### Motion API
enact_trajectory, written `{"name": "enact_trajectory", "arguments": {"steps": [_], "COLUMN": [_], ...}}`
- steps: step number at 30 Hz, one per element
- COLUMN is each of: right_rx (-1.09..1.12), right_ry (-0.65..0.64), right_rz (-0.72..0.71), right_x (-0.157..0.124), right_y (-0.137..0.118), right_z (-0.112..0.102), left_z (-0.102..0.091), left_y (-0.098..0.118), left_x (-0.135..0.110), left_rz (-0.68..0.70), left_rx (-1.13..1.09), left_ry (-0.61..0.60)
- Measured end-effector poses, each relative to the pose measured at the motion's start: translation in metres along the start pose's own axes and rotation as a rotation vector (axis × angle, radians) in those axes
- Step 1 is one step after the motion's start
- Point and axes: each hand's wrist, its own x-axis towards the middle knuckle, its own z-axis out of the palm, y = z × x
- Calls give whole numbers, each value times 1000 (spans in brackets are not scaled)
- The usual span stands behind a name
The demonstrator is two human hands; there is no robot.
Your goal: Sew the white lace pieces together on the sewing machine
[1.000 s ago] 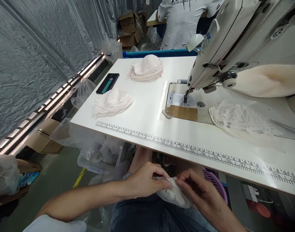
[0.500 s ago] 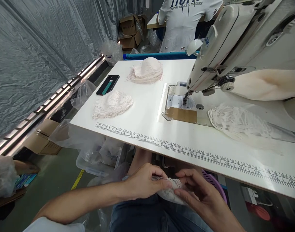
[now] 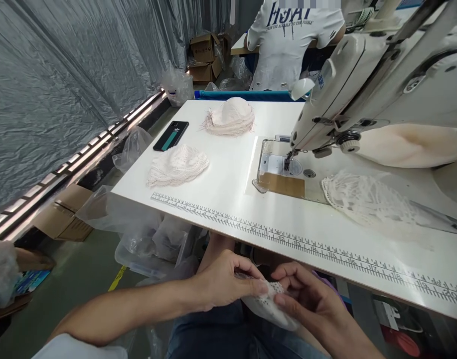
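Over my lap, below the table's front edge, a white lace bra cup [image 3: 267, 307] hangs between my two hands. My left hand [image 3: 233, 284] pinches its upper edge, with the thumb on top and the fingers curled behind. At the cup's right side, my right hand [image 3: 312, 296] has its thumb and bent fingers closed on the lace edge. The fingers partly hide the cup. On the table [image 3: 228, 172] lie a pale lace cup [image 3: 179, 165] at the left and a stack of pale pink cups [image 3: 231, 117] farther back.
A sewing machine [image 3: 325, 104] stands at the right, its needle over the metal plate. White lace [image 3: 366, 194] lies beside it near scissors-like metal [image 3: 437, 217]. A black phone [image 3: 171, 136] rests at the left edge. A co-worker [image 3: 288, 45] sits beyond. Plastic bags [image 3: 138, 224] fill the left side.
The lace cup has tilted and swung lower between my hands, and my right hand has shifted slightly. The whole table sits a little lower in view.
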Motion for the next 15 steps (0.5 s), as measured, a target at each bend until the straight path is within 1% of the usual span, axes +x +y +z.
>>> {"name": "enact_trajectory", "arguments": {"steps": [1,3,5,7,8,9,10,11,13,14,15], "right_rx": [0,-16,-87,-259,-388,-518,-641,-735,-922,-1024,-1142], "right_ry": [12,21,19,37,82,141,215,296,443,472,474], "right_rz": [-4,-36,-113,-213,-265,-309,-344,-371,-467,-542,-636], "right_x": [0,4,14,31,40,50,59,67,76,78,80], "right_y": [-7,-27,-48,-67,-74,-80,-84,-87,-88,-89,-89], "right_z": [1,2,-3,-16,-26,-38,-51,-64,-89,-99,-106], "left_z": [-4,-15,-31,-46,-53,-58,-61,-63,-62,-60,-57], "left_y": [9,35,67,101,117,131,143,152,161,162,162], "left_x": [-1,2,17,46,64,83,103,123,154,166,174], "left_rz": [24,95,195,275,286,252,247,250,262,272,279], "left_rx": [27,130,310,524,609,707,767,810,876,900,922], "left_ry": [-15,-50,-81,-134,-164,-224,-229,-231,-222,-218,-216]}}
